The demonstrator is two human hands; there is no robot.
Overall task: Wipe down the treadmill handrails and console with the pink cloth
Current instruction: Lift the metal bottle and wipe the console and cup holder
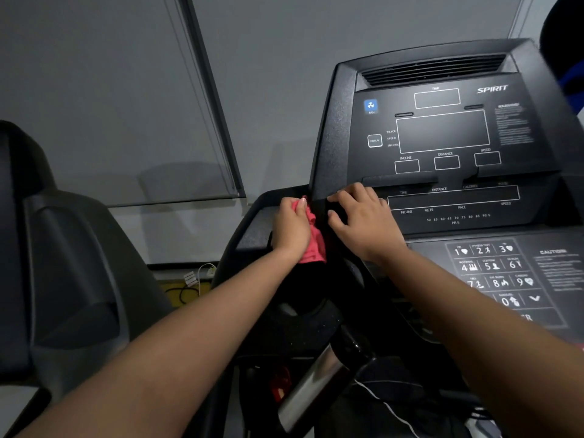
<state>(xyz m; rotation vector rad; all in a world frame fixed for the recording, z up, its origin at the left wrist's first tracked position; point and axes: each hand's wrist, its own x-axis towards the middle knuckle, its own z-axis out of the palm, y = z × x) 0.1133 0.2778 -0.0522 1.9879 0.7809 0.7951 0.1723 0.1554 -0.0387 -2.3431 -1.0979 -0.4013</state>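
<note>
Closest in, two bare forearms reach forward from the bottom corners, and between them a handrail (316,384) with a shiny silver section and a black grip slants up toward the console. To the right of the right forearm lies the number keypad (496,273), white digits with small icons, and beside it a block of caution text too fine to read. Further in, the left hand (292,227) is curled around the pink cloth (313,241), thumb laid over the top of the bunch. The cloth is pressed against the lower left edge of the treadmill console (442,131), and a loose tail hangs down below the wrist. Just across that edge, the right hand (363,216) rests on the console's lower left corner with loosely bent fingers spread on the black panel, holding nothing; its fingertips reach the edge near the cloth without plainly touching it. Above the hands the console rises with dark, unlit display windows, a blue fan button (370,105) near its upper left corner and a SPIRIT logo (492,89) near its upper right. At the left stands another dark machine (63,263), with a black cable (186,292) on the floor past it. Behind everything hang grey window blinds (110,105).
</note>
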